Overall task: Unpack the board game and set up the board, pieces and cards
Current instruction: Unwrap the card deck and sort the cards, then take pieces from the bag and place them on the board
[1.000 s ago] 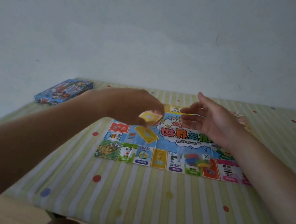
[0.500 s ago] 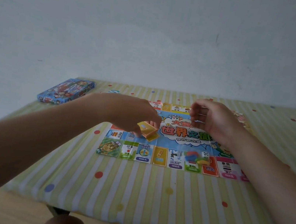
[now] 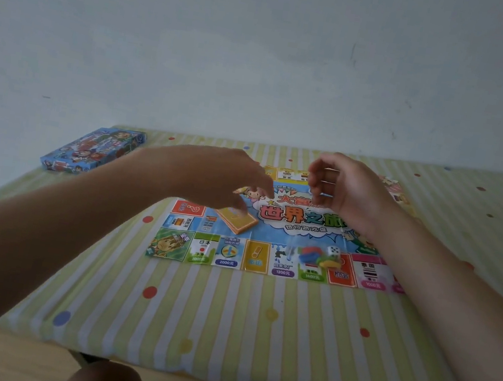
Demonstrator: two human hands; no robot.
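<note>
The colourful game board (image 3: 298, 219) lies flat on the striped tablecloth. A stack of yellow-orange cards (image 3: 238, 223) rests on its left inner area. My left hand (image 3: 225, 179) reaches over it with its fingers pointing down, the fingertips at the stack's top edge. My right hand (image 3: 346, 185) hovers over the board's far middle with its fingers curled in; nothing shows in them. A clear bag of coloured pieces (image 3: 315, 258) with a white die (image 3: 333, 252) lies on the board's near row.
The blue game box (image 3: 91, 150) sits at the table's far left corner. Some pale cards or paper (image 3: 392, 186) lie by the board's far right corner. The striped tablecloth (image 3: 223, 317) stretches toward me; a wall stands behind the table.
My left hand brought a yellow card down onto the stack on the board and let it go. My right hand's fingers went from straight to curled and drew back a little.
</note>
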